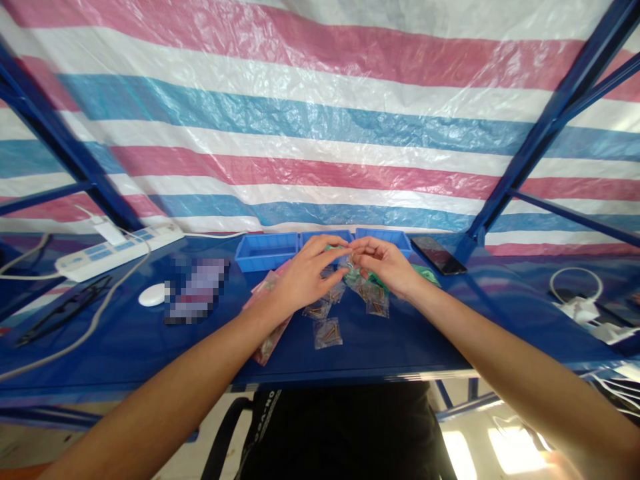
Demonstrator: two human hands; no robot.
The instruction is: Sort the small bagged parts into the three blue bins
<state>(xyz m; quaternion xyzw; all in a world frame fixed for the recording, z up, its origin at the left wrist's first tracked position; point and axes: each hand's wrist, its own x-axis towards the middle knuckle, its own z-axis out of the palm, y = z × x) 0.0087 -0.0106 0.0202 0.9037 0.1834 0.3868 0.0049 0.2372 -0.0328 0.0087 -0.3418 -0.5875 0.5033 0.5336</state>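
My left hand (306,272) and my right hand (385,265) meet over the blue table (125,340), fingertips pinched together on a small clear plastic bag (347,261) held between them. Below the hands lie several small clear bags of brass-coloured screws (327,333). A larger pinkish bag (270,340) lies under my left wrist. Something green (425,272) shows beneath my right hand. Behind the hands stand three blue plastic bins (266,251) in a row.
A white power strip (117,250) with cables lies at the back left, next to a white round puck (151,294) and black tweezers (63,310). A dark phone (439,255) lies at the back right. White cable and charger (580,303) sit far right. Blue frame posts flank the table.
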